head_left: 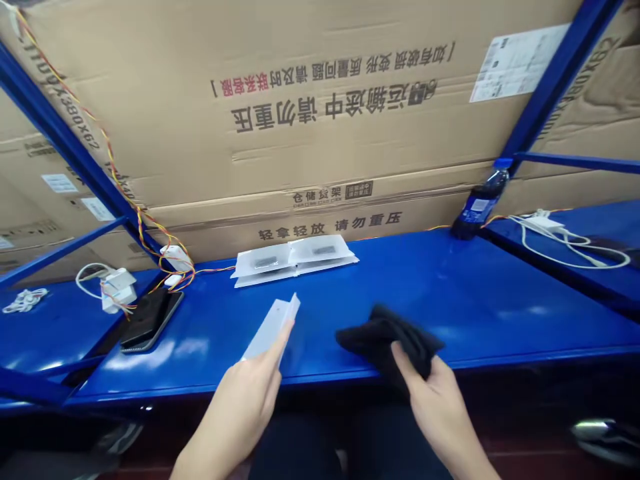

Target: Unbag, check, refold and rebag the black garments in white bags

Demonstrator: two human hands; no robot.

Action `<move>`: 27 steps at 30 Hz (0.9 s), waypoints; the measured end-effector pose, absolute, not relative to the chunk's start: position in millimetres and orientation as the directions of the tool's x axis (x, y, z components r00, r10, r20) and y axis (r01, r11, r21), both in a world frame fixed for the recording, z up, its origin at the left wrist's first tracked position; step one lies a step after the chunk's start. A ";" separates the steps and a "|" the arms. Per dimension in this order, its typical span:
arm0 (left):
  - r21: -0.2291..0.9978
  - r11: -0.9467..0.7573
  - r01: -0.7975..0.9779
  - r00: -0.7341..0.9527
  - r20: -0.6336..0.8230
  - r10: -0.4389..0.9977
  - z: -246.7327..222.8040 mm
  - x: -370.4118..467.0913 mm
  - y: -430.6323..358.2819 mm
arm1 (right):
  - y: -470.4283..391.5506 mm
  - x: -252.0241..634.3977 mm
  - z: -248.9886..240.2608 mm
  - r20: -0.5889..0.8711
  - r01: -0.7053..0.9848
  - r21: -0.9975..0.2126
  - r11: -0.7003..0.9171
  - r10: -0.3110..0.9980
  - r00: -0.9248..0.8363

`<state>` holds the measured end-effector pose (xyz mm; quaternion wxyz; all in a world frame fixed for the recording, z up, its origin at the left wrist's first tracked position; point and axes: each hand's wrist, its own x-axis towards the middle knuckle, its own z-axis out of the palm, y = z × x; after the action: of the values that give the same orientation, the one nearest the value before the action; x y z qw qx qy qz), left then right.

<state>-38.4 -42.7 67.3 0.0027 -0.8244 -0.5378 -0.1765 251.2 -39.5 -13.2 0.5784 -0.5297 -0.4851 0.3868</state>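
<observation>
My left hand grips a flat white piece with a raised edge, tilted above the front of the blue shelf. Its exact kind I cannot make out. Bunched in my right hand is a black cloth, slightly blurred, with the thumb lying over it. Beyond both hands, against the cardboard, lie two small side-by-side stacks of white packets, with a dark patch showing on each top one.
At left lie a dark phone, white adapters and red-yellow wires. A dark bottle with a blue cap stands back right. White cables lie beyond it. Blue posts rise at both sides before large cardboard boxes.
</observation>
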 end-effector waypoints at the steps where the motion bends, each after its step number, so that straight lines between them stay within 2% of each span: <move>1: 0.194 -0.441 0.876 0.387 0.263 0.884 71.2 -32.9 -41.9 | -38.3 250.5 -8.5 0.000 -0.135 -0.990 0.049 0.940 0.341; 3: 0.199 -0.430 0.880 0.406 0.153 0.901 78.9 -23.2 -38.2 | -35.8 249.2 0.9 -0.236 -0.461 -0.887 -0.029 0.885 0.400; 4: 0.202 -0.406 0.891 0.388 0.121 0.914 82.0 -19.4 -36.0 | -34.9 249.2 4.9 -0.300 -0.561 -0.827 -0.039 0.874 0.382; 7: 0.198 -0.369 0.908 0.358 0.087 0.930 86.3 -12.7 -29.5 | -33.6 251.9 11.3 -0.354 -0.678 -0.733 -0.052 0.880 0.316; 15: 0.050 -0.468 0.882 0.466 0.048 0.884 70.2 -15.8 -13.5 | -35.1 256.5 13.4 -0.382 -0.749 -0.662 -0.032 0.874 0.301; 21: -0.085 -0.522 0.849 0.527 0.210 0.824 56.5 -23.7 -3.3 | -37.8 255.7 25.1 -0.375 -0.753 -0.658 -0.010 0.872 0.315; 25: -0.064 -0.589 0.806 0.578 0.298 0.759 56.5 -16.1 0.8 | -35.8 250.8 26.8 -0.331 -0.692 -0.721 0.039 0.858 0.392; 27: -0.006 -0.652 0.758 0.613 0.344 0.711 58.7 -8.2 2.6 | -36.3 246.3 26.3 -0.205 -0.543 -0.828 0.141 0.825 0.527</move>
<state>-8.2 2.6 58.7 0.0756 -0.8950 -0.4104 -0.1577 246.3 -36.3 26.3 0.7400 -0.4647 -0.1517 0.4621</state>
